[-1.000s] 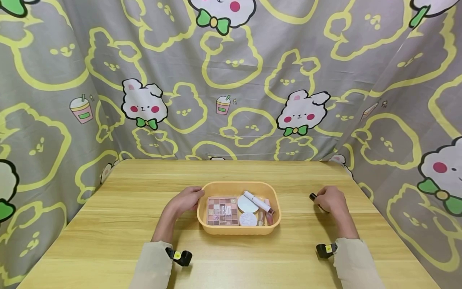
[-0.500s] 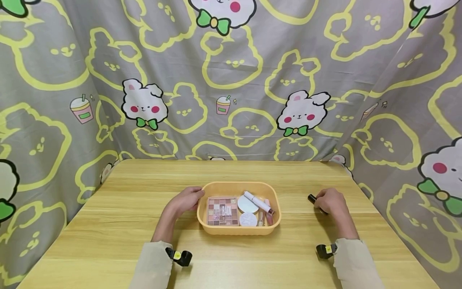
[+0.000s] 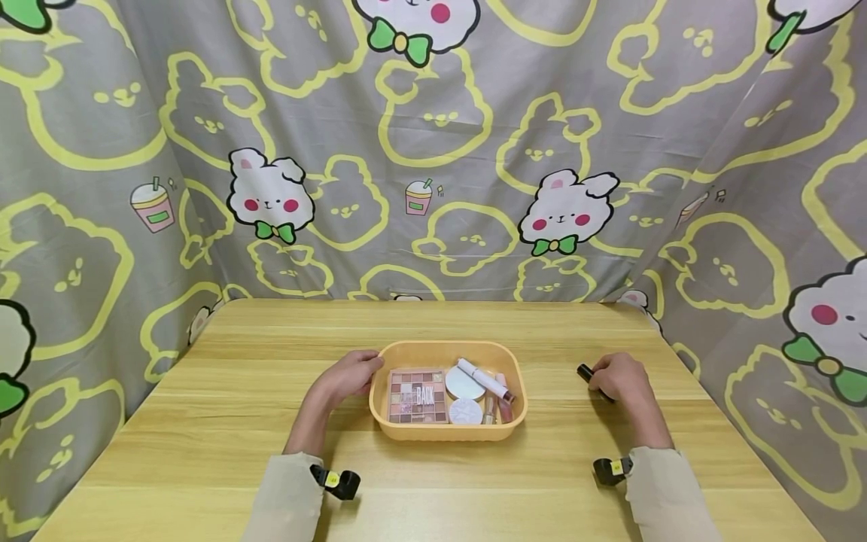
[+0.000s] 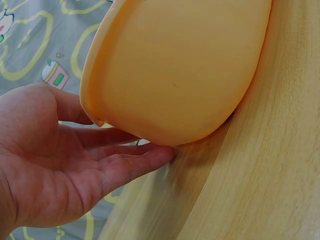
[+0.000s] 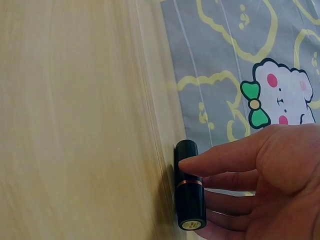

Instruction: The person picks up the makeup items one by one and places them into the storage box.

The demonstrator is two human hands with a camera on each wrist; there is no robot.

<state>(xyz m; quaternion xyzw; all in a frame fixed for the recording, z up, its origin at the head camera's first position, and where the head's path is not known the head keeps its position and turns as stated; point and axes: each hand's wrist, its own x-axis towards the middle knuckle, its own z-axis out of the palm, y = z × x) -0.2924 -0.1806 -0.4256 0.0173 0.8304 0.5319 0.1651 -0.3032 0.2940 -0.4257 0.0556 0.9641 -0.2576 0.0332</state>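
My left hand (image 3: 348, 374) holds the left end of a yellow-orange plastic basket (image 3: 447, 431). In the left wrist view its thumb is at the rim and its fingers (image 4: 132, 165) lie against the outer wall. Over at the right, my right hand (image 3: 623, 376) pinches a black lipstick tube (image 5: 191, 205) with a thin copper-coloured band and a round label on its end. The thumb presses on the tube's side; the other fingers are partly hidden behind it. The lipstick lies on or just over the table; I cannot tell which.
Inside the basket lie an eyeshadow palette (image 3: 416, 399), two round compacts, a white tube (image 3: 482, 376) with a dark end and small lip-makeup tubes (image 3: 504, 409). The wooden table (image 3: 433, 497) meets a patterned curtain (image 3: 474, 248) at the back and sides.
Compared with one second ago, my right hand has shifted slightly and more of the lipstick shows. The left hand and basket have stayed put.
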